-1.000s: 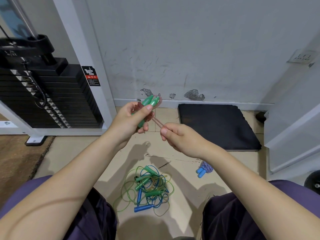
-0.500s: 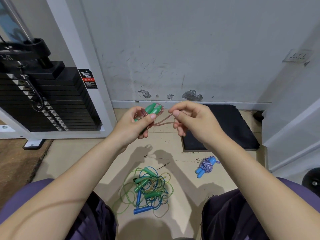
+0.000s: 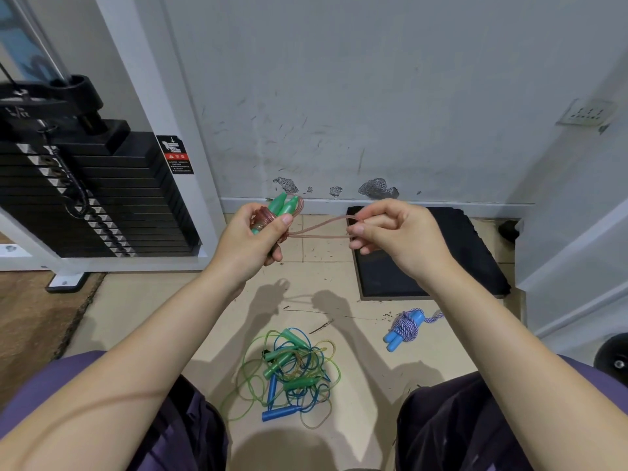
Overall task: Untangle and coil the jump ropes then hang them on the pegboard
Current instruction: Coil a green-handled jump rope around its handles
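Our left hand (image 3: 253, 239) grips the coiled rope (image 3: 272, 219) and its handles, while our right hand (image 3: 390, 232) pinches the free loop (image 3: 323, 229) stretched toward 3 o'clock.

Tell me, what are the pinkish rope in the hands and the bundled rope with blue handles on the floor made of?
The pinkish rope looks like clear, glossy plastic cord: you see floor through it, and it holds smooth loops. The bundled rope looks like twisted cotton or nylon, matte, with purple-white strands. Its blue handles look like smooth plastic.
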{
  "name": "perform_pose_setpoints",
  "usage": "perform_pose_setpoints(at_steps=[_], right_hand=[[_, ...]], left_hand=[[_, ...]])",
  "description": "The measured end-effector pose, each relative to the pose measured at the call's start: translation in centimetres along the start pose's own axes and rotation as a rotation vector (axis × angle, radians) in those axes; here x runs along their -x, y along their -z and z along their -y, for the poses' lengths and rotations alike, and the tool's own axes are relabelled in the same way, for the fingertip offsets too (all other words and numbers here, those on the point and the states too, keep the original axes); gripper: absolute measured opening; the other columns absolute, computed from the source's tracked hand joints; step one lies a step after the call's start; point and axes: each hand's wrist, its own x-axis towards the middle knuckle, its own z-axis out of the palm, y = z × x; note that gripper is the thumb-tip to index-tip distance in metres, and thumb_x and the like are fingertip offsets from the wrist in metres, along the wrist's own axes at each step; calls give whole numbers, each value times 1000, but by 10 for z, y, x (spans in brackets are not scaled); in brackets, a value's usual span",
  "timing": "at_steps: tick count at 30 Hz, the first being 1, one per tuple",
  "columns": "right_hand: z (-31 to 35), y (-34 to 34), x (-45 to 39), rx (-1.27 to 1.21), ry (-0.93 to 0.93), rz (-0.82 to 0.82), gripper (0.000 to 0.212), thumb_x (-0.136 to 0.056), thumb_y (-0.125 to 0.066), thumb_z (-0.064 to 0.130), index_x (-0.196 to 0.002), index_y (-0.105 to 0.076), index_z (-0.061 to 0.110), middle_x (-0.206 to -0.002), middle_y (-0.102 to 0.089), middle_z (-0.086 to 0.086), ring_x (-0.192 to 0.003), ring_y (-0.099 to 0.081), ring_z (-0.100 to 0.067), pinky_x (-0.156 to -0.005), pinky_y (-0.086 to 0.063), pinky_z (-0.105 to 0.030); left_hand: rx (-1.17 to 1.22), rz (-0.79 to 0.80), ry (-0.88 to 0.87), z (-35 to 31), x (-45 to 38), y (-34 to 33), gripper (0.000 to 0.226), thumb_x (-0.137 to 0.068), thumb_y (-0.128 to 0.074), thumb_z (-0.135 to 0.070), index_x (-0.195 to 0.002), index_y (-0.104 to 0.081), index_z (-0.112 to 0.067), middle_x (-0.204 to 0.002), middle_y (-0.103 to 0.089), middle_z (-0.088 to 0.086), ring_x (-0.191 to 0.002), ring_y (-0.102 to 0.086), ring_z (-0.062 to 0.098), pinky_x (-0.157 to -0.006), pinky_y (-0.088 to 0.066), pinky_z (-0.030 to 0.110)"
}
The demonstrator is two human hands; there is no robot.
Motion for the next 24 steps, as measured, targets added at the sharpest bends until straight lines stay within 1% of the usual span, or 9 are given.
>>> perform_pose_setpoints(at_steps=[3, 5, 8, 11, 14, 17, 20, 22, 24], right_hand=[[-2, 2, -2, 115, -44, -11, 13, -85, -70, -1, -94, -66, -10, -78, -71, -23, -60, -68, -24, -63, -58, -36], [-3, 4, -2, 121, -63, 22, 17, -87, -71, 6, -92, -66, -9, -75, -69, -18, -61, -67, -21, -62, -56, -34], [-1, 2, 0, -154, -64, 84, 18, -83, -73, 14, -91, -69, -1, -86, -67, -12, -82, -65, -20, -82, -55, -35], [1, -5, 1, -532, -66, 203, 26, -72, -74, 19, -95, -70, 6, -104, -71, -11, -108, -62, -25, -104, -44, -37], [3, -9, 3, -585, 5, 275, 22, -82, -63, 9, -104, -67, 6, -120, -68, -14, -122, -59, -32, -111, -40, -40], [6, -9, 4, -562, 26, 262, 19, -84, -62, 2, -101, -67, 6, -104, -72, -15, -101, -69, -32, -102, -49, -39], [9, -10, 4, -445, 26, 214, 30, -78, -71, 7, -107, -66, 6, -88, -73, -10, -76, -69, -22, -84, -54, -30], [10, -10, 4, -337, 48, 190, 33, -73, -74, 12, -105, -67, 6, -84, -71, -10, -71, -65, -21, -80, -53, -29], [8, -11, 4, -252, 75, 151, 27, -77, -74, 11, -102, -67, 6, -86, -70, -9, -78, -66, -20, -83, -53, -30]], left_hand=[[12, -6, -26, 0, 1, 0, 27, -93, -66, -23, -111, -52, -9, -83, -62, 10, -48, -52, 14, -43, -38, 21], [17, -19, -33, -1, 0, 2, 30, -93, -66, -23, -114, -52, -7, -83, -62, 9, -48, -52, 14, -44, -38, 21], [20, 5, -20, -2, 2, 0, 33, -93, -66, -22, -116, -51, -5, -84, -62, 11, -48, -52, 15, -43, -38, 21], [10, 123, 7, -2, 8, -9, 29, -93, -66, -20, -112, -51, -4, -79, -61, 12, -46, -51, 15, -42, -37, 21], [14, 227, 16, 0, 12, -14, 30, -91, -68, -20, -114, -53, -6, -77, -60, 9, -51, -52, 19, -45, -38, 23], [73, 275, 55, 0, 12, -14, 43, -84, -75, -21, -119, -54, -5, -80, -64, 8, -53, -55, 22, -46, -40, 26], [100, 305, 115, 0, 15, -15, 45, -85, -73, -12, -118, -47, 3, -73, -63, 7, -53, -56, 22, -49, -43, 27], [130, 313, 138, 0, 17, -17, 39, -87, -69, -10, -116, -46, 0, -76, -61, 10, -53, -57, 21, -50, -44, 27], [171, 300, 145, -2, 17, -17, 30, -88, -67, -10, -110, -46, -5, -83, -59, 15, -52, -56, 20, -50, -44, 25]])
